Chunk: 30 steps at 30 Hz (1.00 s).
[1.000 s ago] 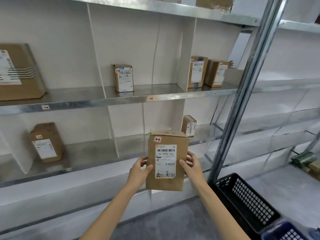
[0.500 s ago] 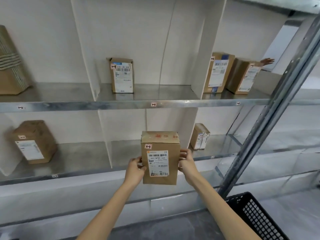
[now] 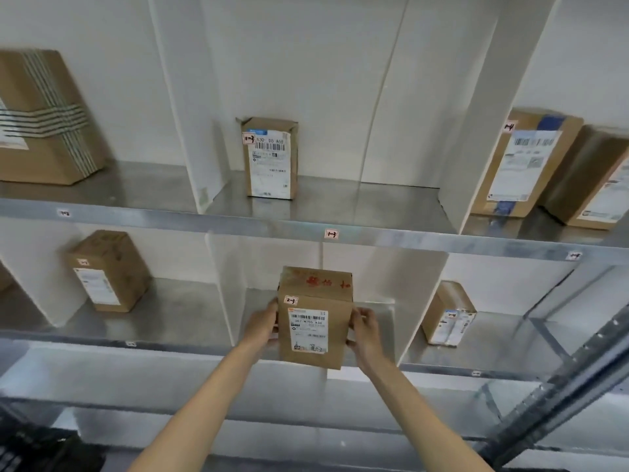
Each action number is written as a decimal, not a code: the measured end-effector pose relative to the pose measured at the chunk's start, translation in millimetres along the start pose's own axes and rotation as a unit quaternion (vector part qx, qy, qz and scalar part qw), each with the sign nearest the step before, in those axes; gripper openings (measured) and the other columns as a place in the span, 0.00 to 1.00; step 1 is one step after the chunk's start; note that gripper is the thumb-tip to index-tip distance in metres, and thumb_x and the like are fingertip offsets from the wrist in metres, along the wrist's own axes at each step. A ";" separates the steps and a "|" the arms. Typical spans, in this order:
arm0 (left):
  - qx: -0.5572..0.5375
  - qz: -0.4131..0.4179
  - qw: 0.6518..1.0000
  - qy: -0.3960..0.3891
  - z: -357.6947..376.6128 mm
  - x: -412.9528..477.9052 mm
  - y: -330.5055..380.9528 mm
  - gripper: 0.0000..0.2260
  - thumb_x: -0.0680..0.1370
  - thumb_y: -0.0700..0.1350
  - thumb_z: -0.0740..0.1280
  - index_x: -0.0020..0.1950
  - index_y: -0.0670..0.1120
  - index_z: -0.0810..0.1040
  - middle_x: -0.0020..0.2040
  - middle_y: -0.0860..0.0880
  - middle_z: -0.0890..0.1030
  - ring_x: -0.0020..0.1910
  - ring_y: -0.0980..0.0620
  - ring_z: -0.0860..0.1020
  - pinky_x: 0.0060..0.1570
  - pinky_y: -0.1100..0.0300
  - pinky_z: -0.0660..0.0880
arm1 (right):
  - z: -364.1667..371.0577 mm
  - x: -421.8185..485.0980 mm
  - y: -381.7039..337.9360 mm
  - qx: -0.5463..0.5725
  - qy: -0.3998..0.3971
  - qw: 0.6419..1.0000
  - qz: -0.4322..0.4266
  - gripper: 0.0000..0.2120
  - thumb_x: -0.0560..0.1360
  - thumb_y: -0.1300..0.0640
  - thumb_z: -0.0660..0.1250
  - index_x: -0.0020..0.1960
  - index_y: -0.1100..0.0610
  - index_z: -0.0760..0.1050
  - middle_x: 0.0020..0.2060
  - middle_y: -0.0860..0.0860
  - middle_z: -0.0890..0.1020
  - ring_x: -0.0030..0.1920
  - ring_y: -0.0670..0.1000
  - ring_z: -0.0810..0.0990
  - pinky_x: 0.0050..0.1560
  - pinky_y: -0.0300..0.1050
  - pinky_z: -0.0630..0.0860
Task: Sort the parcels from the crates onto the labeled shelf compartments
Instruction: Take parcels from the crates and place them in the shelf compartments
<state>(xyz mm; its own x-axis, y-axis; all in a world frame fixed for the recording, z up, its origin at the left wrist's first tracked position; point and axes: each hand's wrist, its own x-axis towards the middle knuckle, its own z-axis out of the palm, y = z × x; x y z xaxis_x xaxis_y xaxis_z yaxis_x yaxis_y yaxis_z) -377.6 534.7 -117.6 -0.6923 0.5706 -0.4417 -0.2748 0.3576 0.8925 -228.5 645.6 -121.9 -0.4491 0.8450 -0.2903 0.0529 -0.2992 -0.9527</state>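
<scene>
I hold a brown cardboard parcel (image 3: 315, 318) upright between both hands at the front edge of the lower shelf's middle compartment (image 3: 252, 315). It bears a white shipping label and a small tag reading 2-3. My left hand (image 3: 263, 325) grips its left side, my right hand (image 3: 366, 330) its right side. The parcel's bottom overlaps the shelf's front lip; whether it rests on the shelf I cannot tell.
The upper shelf (image 3: 238, 221) carries a tagged parcel (image 3: 271, 158) in the middle, a large box (image 3: 44, 117) at left and two parcels (image 3: 526, 165) at right. Lower compartments hold a parcel (image 3: 109, 270) at left and a small one (image 3: 449, 313) at right. A metal upright (image 3: 561, 393) slants at lower right.
Both hands have carried the parcel forward and up toward the lower middle compartment. The view has moved closer to the shelves, and the black crate at lower right has left the frame.
</scene>
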 end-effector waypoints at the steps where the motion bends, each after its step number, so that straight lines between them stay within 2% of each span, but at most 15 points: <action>1: 0.002 -0.013 1.000 -0.003 0.4 9.4 3.0 0.19 0.81 0.54 0.54 0.44 0.44 0.78 0.47 0.44 0.83 0.46 0.46 0.80 0.40 0.58 0.73 | 1.9 9.2 -1.1 -0.009 -0.005 1.000 -0.002 0.06 0.81 0.55 0.57 0.49 0.56 0.68 0.48 0.56 0.77 0.47 0.51 0.76 0.46 0.54 0.74; 5: -0.019 -0.053 0.998 -0.011 4.2 41.0 8.8 0.14 0.80 0.49 0.55 0.45 0.43 0.77 0.46 0.44 0.81 0.48 0.46 0.77 0.43 0.57 0.70 | 4.4 43.3 -2.5 -0.070 -0.012 0.997 0.007 0.06 0.81 0.57 0.56 0.49 0.55 0.71 0.51 0.56 0.80 0.52 0.55 0.78 0.50 0.54 0.71; 8: -0.077 -0.073 0.994 -0.014 8.7 58.9 5.7 0.14 0.81 0.47 0.53 0.49 0.43 0.76 0.46 0.45 0.80 0.47 0.47 0.77 0.50 0.54 0.70 | 7.7 56.8 -6.4 -0.072 -0.058 0.995 0.033 0.10 0.82 0.60 0.54 0.48 0.54 0.73 0.47 0.51 0.78 0.45 0.46 0.75 0.50 0.47 0.65; 10: -0.107 -0.076 0.991 -0.001 10.0 66.3 4.5 0.15 0.81 0.46 0.51 0.49 0.42 0.76 0.47 0.44 0.80 0.47 0.47 0.77 0.50 0.53 0.71 | 11.7 65.6 -3.2 -0.058 -0.082 0.993 0.063 0.09 0.82 0.61 0.53 0.56 0.57 0.72 0.49 0.52 0.77 0.44 0.45 0.74 0.46 0.43 0.66; 13: -0.115 -0.080 0.990 0.026 8.1 77.6 3.9 0.15 0.81 0.46 0.51 0.49 0.43 0.75 0.46 0.43 0.79 0.46 0.46 0.77 0.53 0.53 0.73 | 20.1 75.5 3.1 -0.058 -0.100 0.989 0.090 0.12 0.82 0.61 0.53 0.62 0.57 0.71 0.52 0.53 0.77 0.51 0.50 0.77 0.37 0.39 0.66; 14: -0.118 -0.080 0.989 0.033 6.7 81.0 3.9 0.15 0.81 0.46 0.51 0.47 0.43 0.75 0.45 0.43 0.79 0.45 0.47 0.76 0.53 0.53 0.73 | 23.0 78.4 5.9 -0.055 -0.103 0.989 0.096 0.12 0.82 0.61 0.53 0.62 0.57 0.71 0.51 0.53 0.78 0.50 0.49 0.77 0.36 0.38 0.66; 16: -0.118 -0.079 0.989 0.041 3.9 89.1 3.7 0.15 0.81 0.46 0.50 0.46 0.44 0.74 0.43 0.44 0.79 0.43 0.48 0.76 0.46 0.57 0.73 | 29.6 82.4 10.3 -0.056 -0.111 0.988 0.096 0.12 0.82 0.60 0.53 0.60 0.55 0.72 0.52 0.52 0.78 0.46 0.45 0.76 0.37 0.38 0.67; 19: -0.117 -0.087 0.988 0.042 0.4 95.6 6.3 0.16 0.82 0.48 0.48 0.45 0.43 0.73 0.42 0.45 0.78 0.41 0.50 0.75 0.36 0.60 0.69 | 37.2 90.5 18.4 -0.078 -0.129 0.982 0.112 0.13 0.82 0.56 0.51 0.62 0.54 0.70 0.58 0.54 0.78 0.46 0.45 0.76 0.37 0.38 0.68; 21: -0.113 -0.089 0.989 0.044 -0.5 99.5 8.1 0.17 0.82 0.48 0.48 0.43 0.44 0.73 0.41 0.44 0.78 0.40 0.50 0.75 0.35 0.60 0.69 | 41.3 90.1 18.1 -0.079 -0.158 0.975 0.138 0.14 0.83 0.54 0.47 0.59 0.54 0.70 0.53 0.52 0.78 0.44 0.45 0.75 0.36 0.40 0.68; 23: -0.113 -0.094 0.988 0.043 -2.0 103.0 9.5 0.17 0.82 0.48 0.49 0.43 0.43 0.73 0.40 0.44 0.78 0.39 0.49 0.75 0.36 0.60 0.70 | 43.4 90.6 18.0 -0.064 -0.176 0.968 0.164 0.16 0.84 0.51 0.44 0.53 0.51 0.70 0.47 0.49 0.78 0.42 0.44 0.75 0.41 0.42 0.70; 24: -0.115 -0.099 0.988 0.041 -3.1 105.3 8.6 0.17 0.82 0.48 0.49 0.44 0.43 0.73 0.40 0.44 0.78 0.40 0.49 0.76 0.36 0.60 0.70 | 43.6 91.8 19.4 -0.063 -0.183 0.965 0.179 0.18 0.83 0.48 0.43 0.54 0.51 0.70 0.48 0.48 0.78 0.43 0.45 0.75 0.46 0.43 0.70; 26: -0.117 -0.109 0.987 0.033 -5.4 108.6 5.9 0.17 0.82 0.49 0.48 0.46 0.44 0.73 0.42 0.44 0.79 0.42 0.48 0.76 0.40 0.59 0.71 | 44.6 93.0 24.1 -0.051 -0.198 0.955 0.215 0.25 0.82 0.42 0.40 0.59 0.52 0.72 0.53 0.51 0.79 0.49 0.50 0.77 0.52 0.45 0.71; 28: -0.107 -0.113 0.987 0.028 -9.7 110.7 5.0 0.17 0.82 0.51 0.47 0.48 0.45 0.73 0.44 0.45 0.79 0.46 0.46 0.76 0.49 0.55 0.72 | 47.3 97.9 33.1 -0.057 -0.219 0.943 0.242 0.30 0.80 0.39 0.38 0.66 0.53 0.69 0.60 0.54 0.76 0.60 0.53 0.75 0.57 0.46 0.69; 29: -0.102 -0.115 0.988 0.027 -12.5 111.9 5.8 0.18 0.82 0.51 0.47 0.49 0.45 0.74 0.45 0.45 0.79 0.48 0.45 0.76 0.54 0.53 0.72 | 50.0 98.2 34.9 -0.063 -0.227 0.940 0.248 0.31 0.79 0.38 0.38 0.68 0.53 0.68 0.62 0.54 0.75 0.62 0.53 0.73 0.60 0.46 0.68; 30: -0.099 -0.119 0.988 0.026 -15.5 113.4 6.7 0.18 0.82 0.52 0.47 0.49 0.45 0.74 0.45 0.45 0.79 0.50 0.45 0.76 0.57 0.52 0.71 | 52.3 98.1 36.0 -0.068 -0.226 0.939 0.248 0.32 0.79 0.37 0.38 0.68 0.53 0.69 0.60 0.52 0.77 0.60 0.52 0.74 0.60 0.45 0.69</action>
<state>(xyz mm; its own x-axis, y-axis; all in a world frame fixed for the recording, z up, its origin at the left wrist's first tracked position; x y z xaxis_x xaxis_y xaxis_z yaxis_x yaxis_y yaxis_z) -468.4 590.3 -160.3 -0.6246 0.4476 -0.6400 -0.5551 0.3220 0.7669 -317.4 694.5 -180.0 -0.6695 0.3328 -0.6641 0.4563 -0.5213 -0.7212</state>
